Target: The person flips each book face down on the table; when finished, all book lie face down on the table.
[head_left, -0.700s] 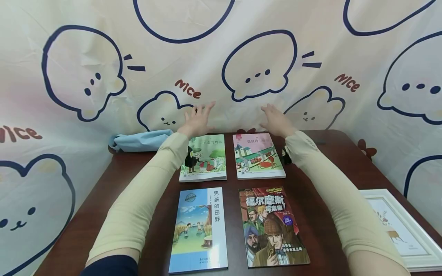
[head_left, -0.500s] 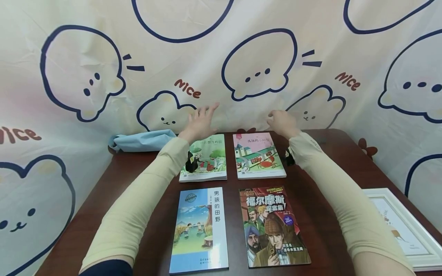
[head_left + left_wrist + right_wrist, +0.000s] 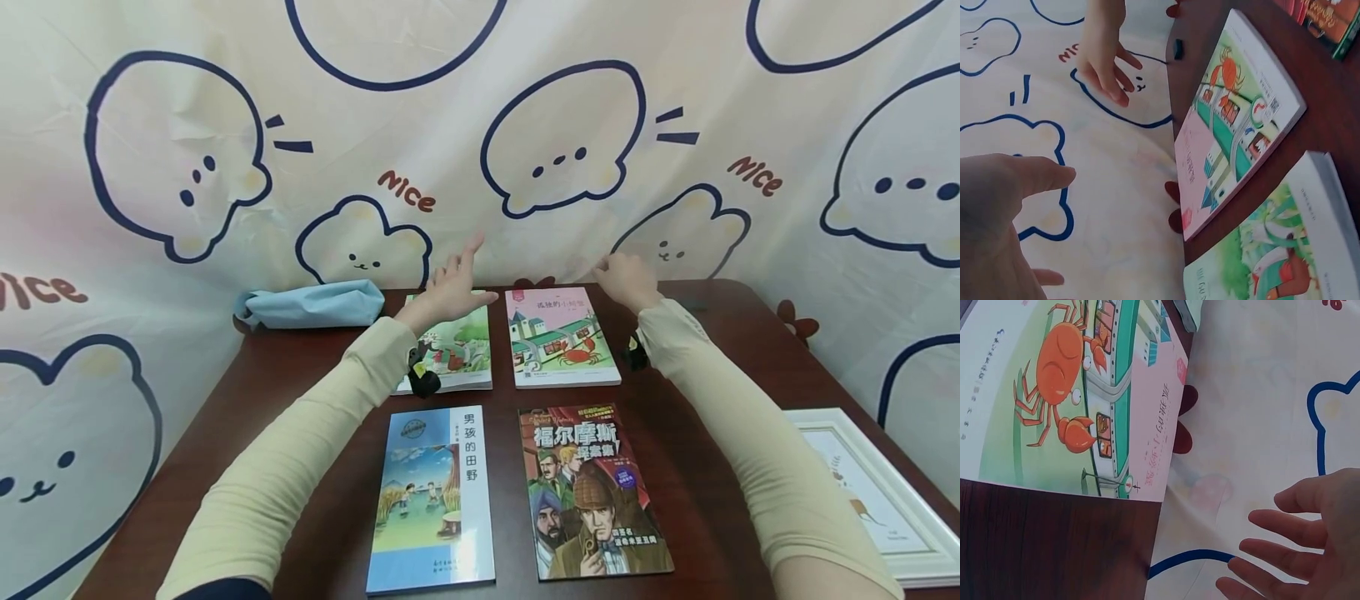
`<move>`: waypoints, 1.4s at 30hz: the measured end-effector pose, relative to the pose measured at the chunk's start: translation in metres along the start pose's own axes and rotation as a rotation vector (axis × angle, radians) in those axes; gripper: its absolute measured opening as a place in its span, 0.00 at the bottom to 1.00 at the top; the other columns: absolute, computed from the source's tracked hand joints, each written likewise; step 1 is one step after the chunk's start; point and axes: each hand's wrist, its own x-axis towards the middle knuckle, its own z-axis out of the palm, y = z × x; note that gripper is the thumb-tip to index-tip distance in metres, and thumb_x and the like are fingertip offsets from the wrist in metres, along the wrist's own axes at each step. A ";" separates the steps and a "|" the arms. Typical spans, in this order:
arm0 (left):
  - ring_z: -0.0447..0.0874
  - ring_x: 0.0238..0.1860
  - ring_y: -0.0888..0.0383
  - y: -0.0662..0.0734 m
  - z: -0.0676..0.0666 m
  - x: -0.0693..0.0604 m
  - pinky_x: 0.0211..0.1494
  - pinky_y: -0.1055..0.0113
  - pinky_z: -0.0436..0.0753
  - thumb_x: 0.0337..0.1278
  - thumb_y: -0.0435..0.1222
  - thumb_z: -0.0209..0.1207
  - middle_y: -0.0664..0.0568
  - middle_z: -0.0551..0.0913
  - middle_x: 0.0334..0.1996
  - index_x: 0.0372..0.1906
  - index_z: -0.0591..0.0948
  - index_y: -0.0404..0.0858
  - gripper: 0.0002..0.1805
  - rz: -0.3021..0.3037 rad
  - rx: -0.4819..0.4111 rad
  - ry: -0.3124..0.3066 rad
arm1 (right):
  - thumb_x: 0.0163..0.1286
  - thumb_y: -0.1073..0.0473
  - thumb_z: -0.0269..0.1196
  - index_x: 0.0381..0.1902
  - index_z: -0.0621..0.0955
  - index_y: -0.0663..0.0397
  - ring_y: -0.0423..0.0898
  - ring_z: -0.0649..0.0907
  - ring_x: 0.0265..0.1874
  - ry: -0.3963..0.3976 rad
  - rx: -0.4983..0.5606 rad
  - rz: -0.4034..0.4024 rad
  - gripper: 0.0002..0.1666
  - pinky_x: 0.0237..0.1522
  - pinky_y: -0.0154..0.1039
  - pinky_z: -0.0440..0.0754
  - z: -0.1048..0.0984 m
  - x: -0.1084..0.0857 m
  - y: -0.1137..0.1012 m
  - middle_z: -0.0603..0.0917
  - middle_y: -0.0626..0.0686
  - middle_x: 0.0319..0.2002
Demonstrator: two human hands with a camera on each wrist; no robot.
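- All fingers [image 3: 1288,528] are spread, nothing pinched, on left hand [image 3: 448,290] and right hand [image 3: 628,279].
- Green book [image 3: 467,343] could be nudged if left sleeve [image 3: 300,450] is lowered.

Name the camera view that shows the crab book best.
The head view: the crab book appears whole and right way up. The left wrist view shows it whole but sideways; the right wrist view, closer but cropped.
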 end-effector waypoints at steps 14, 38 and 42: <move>0.45 0.75 0.34 0.005 0.005 -0.019 0.72 0.39 0.56 0.66 0.50 0.55 0.35 0.46 0.75 0.77 0.36 0.52 0.47 -0.093 -0.165 -0.077 | 0.74 0.49 0.50 0.41 0.84 0.61 0.51 0.78 0.27 -0.058 -0.006 0.063 0.24 0.23 0.39 0.71 0.000 -0.005 0.008 0.82 0.57 0.30; 0.41 0.78 0.42 0.030 0.014 -0.056 0.75 0.46 0.54 0.69 0.46 0.52 0.39 0.38 0.77 0.76 0.36 0.43 0.45 -0.021 -0.388 -0.275 | 0.75 0.51 0.49 0.53 0.80 0.63 0.58 0.79 0.46 -0.167 0.017 0.069 0.24 0.43 0.52 0.75 -0.019 -0.035 -0.004 0.81 0.64 0.50; 0.58 0.71 0.37 0.035 0.027 -0.061 0.66 0.44 0.69 0.68 0.46 0.54 0.36 0.47 0.74 0.76 0.38 0.44 0.45 -0.075 -0.472 -0.332 | 0.74 0.52 0.49 0.46 0.83 0.63 0.54 0.78 0.39 -0.168 0.027 0.088 0.22 0.37 0.46 0.73 -0.012 -0.033 0.000 0.82 0.61 0.42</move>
